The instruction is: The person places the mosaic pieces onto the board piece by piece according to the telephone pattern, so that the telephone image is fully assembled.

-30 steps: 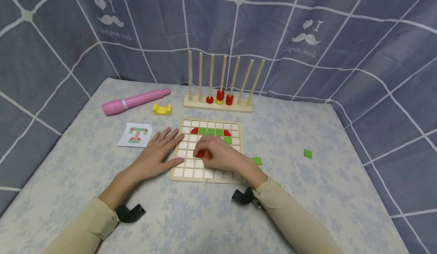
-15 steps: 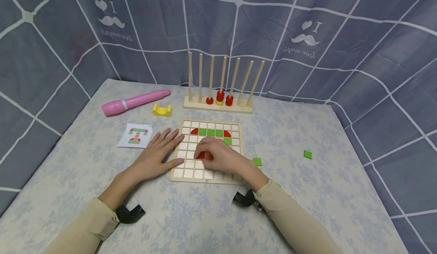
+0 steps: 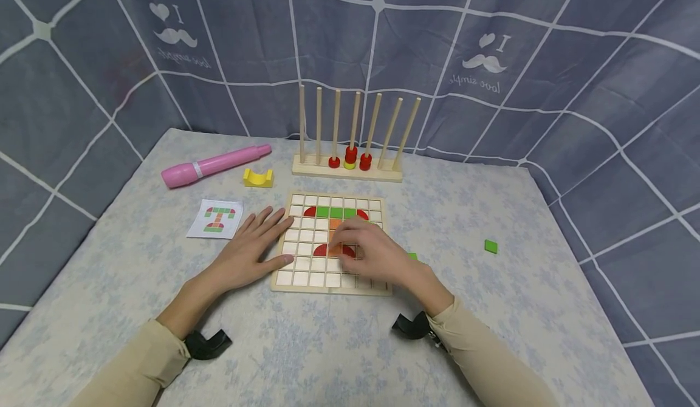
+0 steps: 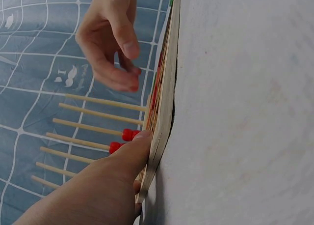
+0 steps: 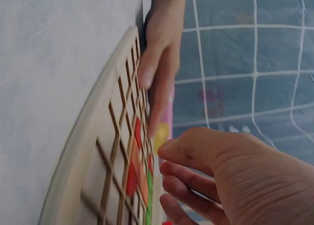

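My left hand (image 3: 248, 252) lies with fingers spread at the left edge of the wooden grid board (image 3: 301, 264), its fingertips and thumb resting on the rim. Over the middle of the board is my right hand (image 3: 377, 252), fingers loosely bent; in the right wrist view nothing shows between its thumb and fingers, which stand apart from the board. Green square tiles (image 3: 335, 212) form a row between two rounded red tiles near the top. Below runs an orange tile (image 3: 335, 224) column, partly hidden by the right hand, with a rounded red tile (image 3: 320, 250) on either side of its lower end.
A pattern card (image 3: 198, 228) lies left of the board. Behind it are a pink microphone-shaped toy (image 3: 219, 163) and a yellow notched block (image 3: 258, 178). A peg rack (image 3: 306, 168) with red and yellow beads stands at the back. A loose green tile (image 3: 491, 246) lies right.
My right hand has moved away from the red tile toward the right and uncovered the orange column and both lower red tiles. The left hand stays on the board's edge.
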Available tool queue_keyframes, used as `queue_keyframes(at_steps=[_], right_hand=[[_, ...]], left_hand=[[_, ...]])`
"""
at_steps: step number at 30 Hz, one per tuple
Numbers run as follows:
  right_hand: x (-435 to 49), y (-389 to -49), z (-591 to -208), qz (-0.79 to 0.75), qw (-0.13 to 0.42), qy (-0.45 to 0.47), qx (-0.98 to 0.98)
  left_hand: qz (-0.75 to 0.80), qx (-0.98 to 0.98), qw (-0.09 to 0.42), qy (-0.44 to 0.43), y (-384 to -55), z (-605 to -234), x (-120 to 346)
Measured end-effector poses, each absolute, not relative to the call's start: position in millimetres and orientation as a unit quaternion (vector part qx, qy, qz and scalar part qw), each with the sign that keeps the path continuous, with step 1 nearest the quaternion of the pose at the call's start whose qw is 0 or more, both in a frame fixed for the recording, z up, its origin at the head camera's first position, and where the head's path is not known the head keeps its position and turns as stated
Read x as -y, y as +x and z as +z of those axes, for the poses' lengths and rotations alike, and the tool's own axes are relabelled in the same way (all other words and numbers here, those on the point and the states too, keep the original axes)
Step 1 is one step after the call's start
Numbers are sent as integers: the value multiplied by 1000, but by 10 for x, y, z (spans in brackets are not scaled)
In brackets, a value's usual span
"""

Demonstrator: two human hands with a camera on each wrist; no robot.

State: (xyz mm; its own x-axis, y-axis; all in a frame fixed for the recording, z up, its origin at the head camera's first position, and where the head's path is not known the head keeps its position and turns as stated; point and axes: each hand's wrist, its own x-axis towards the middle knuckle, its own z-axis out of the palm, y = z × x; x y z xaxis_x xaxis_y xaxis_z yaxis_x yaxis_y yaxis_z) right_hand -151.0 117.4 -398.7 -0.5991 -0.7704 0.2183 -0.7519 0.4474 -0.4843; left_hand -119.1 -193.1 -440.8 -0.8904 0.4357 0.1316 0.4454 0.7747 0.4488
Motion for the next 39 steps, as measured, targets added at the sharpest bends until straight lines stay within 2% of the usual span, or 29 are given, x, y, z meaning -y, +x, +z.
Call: queue_keyframes(at_steps=[21, 30, 34, 39], right_hand=[[-2337, -1435, -4080, -322, -43, -312, -893], [-2823, -1517, -4050, -317, -79, -273, -905], [-3152, -1522, -3998, -313, -62, -215, -923], [-3476, -1491, -3941, -302, -11, -142, -943]], left_hand=[[-243, 941, 13, -234, -1173, -4405, 1933], [-241, 942, 11, -233, -1181, -4406, 1923], [-242, 942, 10, -232, -1184, -4399, 1923], [-242, 942, 10, -233, -1184, -4405, 1928]])
